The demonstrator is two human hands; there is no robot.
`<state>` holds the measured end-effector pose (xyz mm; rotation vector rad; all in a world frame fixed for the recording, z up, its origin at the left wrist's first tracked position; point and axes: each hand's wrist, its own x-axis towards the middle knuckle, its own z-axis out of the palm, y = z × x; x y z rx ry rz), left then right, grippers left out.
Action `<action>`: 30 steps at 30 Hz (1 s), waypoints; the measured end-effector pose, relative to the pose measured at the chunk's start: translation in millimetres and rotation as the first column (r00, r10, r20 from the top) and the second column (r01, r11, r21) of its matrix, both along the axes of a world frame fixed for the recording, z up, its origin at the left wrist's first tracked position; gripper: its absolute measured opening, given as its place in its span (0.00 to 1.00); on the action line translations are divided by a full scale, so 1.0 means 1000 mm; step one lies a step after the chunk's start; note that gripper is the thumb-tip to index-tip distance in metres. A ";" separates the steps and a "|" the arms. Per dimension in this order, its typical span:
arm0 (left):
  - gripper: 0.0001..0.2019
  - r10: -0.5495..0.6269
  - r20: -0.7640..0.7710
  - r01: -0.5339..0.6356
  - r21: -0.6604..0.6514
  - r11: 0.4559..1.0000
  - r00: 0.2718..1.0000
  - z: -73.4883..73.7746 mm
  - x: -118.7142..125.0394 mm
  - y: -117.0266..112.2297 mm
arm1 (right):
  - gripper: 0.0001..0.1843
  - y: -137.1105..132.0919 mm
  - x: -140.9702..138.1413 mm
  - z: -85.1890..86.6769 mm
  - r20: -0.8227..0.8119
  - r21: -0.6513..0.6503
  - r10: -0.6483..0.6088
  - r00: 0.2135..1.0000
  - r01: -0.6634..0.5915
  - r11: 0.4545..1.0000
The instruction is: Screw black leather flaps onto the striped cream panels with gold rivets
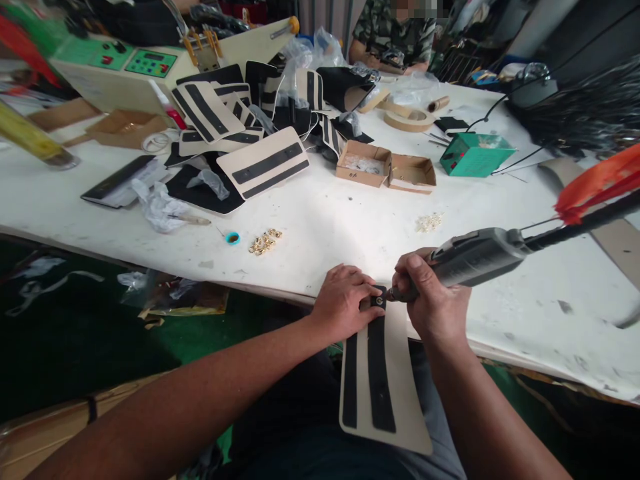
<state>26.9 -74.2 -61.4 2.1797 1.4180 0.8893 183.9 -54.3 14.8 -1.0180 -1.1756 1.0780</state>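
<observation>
My right hand [443, 310] is wrapped around a grey electric screwdriver [483, 253]. Its tip points left, right beside a small gold metal fitting [379, 301] on the black strap end of a beige panel [407, 400]. With thumb and fingers on either side of that fitting, my left hand [341, 300] grips the strap end at the table's edge. The panel carries two black strips and hangs from the edge over my lap. Whether the screwdriver tip touches the fitting, I cannot tell.
On the white table [325, 233] lie gold hardware pieces [265, 242], a blue-rimmed cap [232, 238], small pale pieces [429, 222], cardboard boxes [413, 175], a green box [477, 155] and piled beige-and-black panels [265, 163]. A person in camouflage [395, 33] sits across.
</observation>
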 end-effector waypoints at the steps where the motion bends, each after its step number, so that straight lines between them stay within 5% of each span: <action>1: 0.16 0.002 0.001 -0.002 -0.003 1.000 1.000 0.000 0.000 0.000 | 0.20 0.000 0.000 -0.001 0.002 -0.002 -0.004 1.000 0.004 1.000; 30: 0.16 0.003 -0.013 -0.003 -0.001 1.000 1.000 -0.001 0.001 -0.001 | 0.18 0.005 -0.001 -0.009 -0.027 0.036 -0.020 0.999 0.021 0.999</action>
